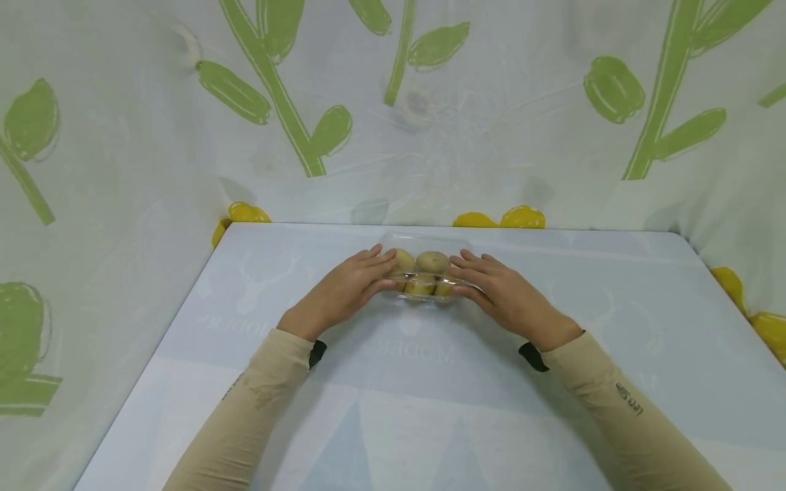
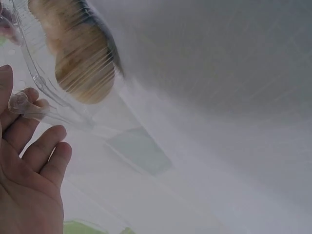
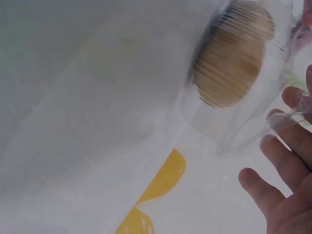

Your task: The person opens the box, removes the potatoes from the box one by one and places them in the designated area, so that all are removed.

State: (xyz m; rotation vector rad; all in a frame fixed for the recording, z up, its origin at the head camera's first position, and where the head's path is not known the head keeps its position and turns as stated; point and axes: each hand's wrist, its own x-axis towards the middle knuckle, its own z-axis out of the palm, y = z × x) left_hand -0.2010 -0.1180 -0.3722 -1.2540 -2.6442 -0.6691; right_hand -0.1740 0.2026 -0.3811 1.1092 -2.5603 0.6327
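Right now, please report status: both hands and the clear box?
Left hand and right hand hold the ends of the clear plastic box, fingers on its rim. Box on the table, brown-yellow fruits inside. Nothing blocking.

clear box [image 1: 424,276]: near wall and lower fruit partly hidden behind both hands, fruit count can't tell | left hand [image 2: 27,165]: cut by left and bottom edges in left wrist view, thumb out of frame | right hand [image 3: 287,170]: cut by right edge | fruit [image 3: 234,61]: blurred through ribbed plastic
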